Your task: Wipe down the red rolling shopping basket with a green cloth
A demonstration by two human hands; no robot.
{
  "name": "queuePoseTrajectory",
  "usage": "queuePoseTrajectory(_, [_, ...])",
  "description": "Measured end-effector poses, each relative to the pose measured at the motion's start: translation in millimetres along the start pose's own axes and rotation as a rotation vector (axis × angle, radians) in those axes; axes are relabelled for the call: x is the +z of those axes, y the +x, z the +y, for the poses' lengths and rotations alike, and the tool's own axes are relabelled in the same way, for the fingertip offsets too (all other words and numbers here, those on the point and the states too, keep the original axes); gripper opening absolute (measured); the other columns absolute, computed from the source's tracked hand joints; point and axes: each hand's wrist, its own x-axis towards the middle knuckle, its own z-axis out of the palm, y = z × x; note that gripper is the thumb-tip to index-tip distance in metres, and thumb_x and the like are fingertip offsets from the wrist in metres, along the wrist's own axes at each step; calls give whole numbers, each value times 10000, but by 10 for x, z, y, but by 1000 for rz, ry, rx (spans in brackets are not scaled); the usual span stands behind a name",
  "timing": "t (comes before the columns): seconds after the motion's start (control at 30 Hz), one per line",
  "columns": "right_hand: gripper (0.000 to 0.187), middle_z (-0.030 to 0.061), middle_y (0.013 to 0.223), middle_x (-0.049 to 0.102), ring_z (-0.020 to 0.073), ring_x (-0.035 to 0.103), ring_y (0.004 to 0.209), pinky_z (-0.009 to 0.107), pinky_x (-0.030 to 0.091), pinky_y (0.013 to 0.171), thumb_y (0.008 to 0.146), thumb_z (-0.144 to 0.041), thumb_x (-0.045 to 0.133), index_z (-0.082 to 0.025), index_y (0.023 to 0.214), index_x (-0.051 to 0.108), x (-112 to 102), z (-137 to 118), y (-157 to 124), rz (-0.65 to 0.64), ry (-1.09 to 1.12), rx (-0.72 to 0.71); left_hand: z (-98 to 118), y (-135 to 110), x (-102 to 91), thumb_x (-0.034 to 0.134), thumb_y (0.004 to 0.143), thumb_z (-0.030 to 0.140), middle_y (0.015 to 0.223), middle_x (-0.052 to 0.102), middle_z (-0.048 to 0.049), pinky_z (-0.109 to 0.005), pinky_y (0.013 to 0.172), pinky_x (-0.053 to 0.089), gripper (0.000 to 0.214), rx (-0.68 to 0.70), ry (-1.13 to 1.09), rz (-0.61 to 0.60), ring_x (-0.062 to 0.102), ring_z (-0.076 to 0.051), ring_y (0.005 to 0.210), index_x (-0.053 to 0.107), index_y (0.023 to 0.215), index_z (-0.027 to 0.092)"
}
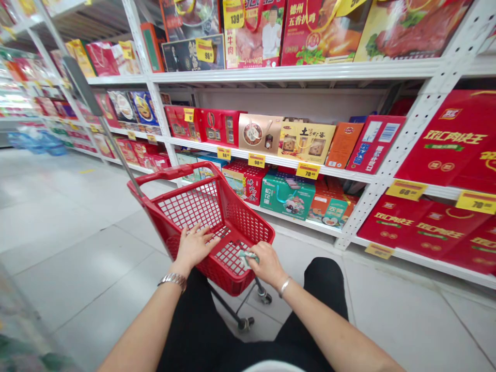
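Cloth (245, 257) sits bunched in right hand (267, 264) grip, agst basket (251, 227) rim.

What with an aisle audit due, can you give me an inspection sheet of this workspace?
Surface: grey tiled floor.
Job's things: red wheeled basket in front of the person; pale green cloth at its near rim.
Clutter: nothing seen.
Hands: left hand laid on the basket's rim, fingers spread; right hand closed on the cloth.
Cables: nothing seen.
Surroundings: white shelves stocked with boxed gift packs, with yellow price tags along the edges.
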Motion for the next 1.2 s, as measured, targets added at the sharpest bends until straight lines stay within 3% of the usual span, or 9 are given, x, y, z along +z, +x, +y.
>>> queuePoseTrajectory(0.1, [11,23,810,612,184,537,814,294,375,751,854,-204,627,-206,851,637,45,-249,-156,18,63,-36,6,35,-36,331,978,537,1410,615,-55,-662,1163,175,504,-4,5,-47,383,-363,1433,741,1174,319])
queuePoseTrajectory(0.17, [21,24,823,612,188,537,825,303,373,758,869,-213,612,-209,869,632,86,-408,-246,39,88,-47,77,-13,-22,325,983,520,1413,609,-77,-682,1161,158,510,-7,5,-12,385,-366,1434,751,1155,298])
queuePoseTrajectory(0.33, [85,30,856,620,201,523,825,326,370,755,900,-270,597,-217,949,642,136,-638,-400,55,86,-104,474,-436,155,348,995,457,1449,571,-89,-687,1172,154,466,13,-73,222,381,-353,1442,755,1141,284])
queuePoseTrajectory(0.43, [161,45,888,624,214,515,833,346,381,767,899,-319,605,-221,1016,656,95,-657,-448,50,61,-185,651,-688,216,383,993,444,1471,545,-93,-704,1168,166,435,-13,-97,268,355,-360,1456,745,1160,271])
queuePoseTrajectory(0.53, [206,48,905,633,215,523,840,388,397,851,889,-319,620,-221,1067,658,11,-618,-469,17,63,-274,674,-797,201,422,987,412,1514,495,-82,-747,1153,135,392,-44,-89,236,333,-362,1467,723,1191,266])
queuePoseTrajectory(0.67, [219,41,931,652,203,547,863,423,387,950,894,-254,604,-236,1107,650,-128,-456,-520,8,80,-263,613,-795,174,422,990,359,1534,471,-57,-762,1153,85,367,-46,-94,197,299,-349,1485,714,1199,278])
queuePoseTrajectory(0.97, [274,75,1025,659,237,600,955,493,437,975,887,-189,584,-247,1147,647,-400,277,-788,188,27,-198,568,-616,195,401,996,337,1557,437,-74,-784,1139,30,385,-17,-159,153,232,-352,1511,693,1238,269])
queuePoseTrajectory(1.07, [253,74,994,637,234,590,930,496,456,969,903,-185,557,-245,1132,646,-340,294,-802,217,33,-133,636,-595,193,403,998,364,1543,456,-87,-781,1142,43,388,-23,-160,155,253,-352,1504,693,1234,261])
queuePoseTrajectory(1.2, [201,64,920,608,235,554,892,454,466,902,928,-202,542,-224,1102,640,-217,156,-736,235,-21,-74,899,-715,269,407,990,468,1517,488,-113,-730,1178,57,442,5,-153,234,311,-354,1481,684,1259,253])
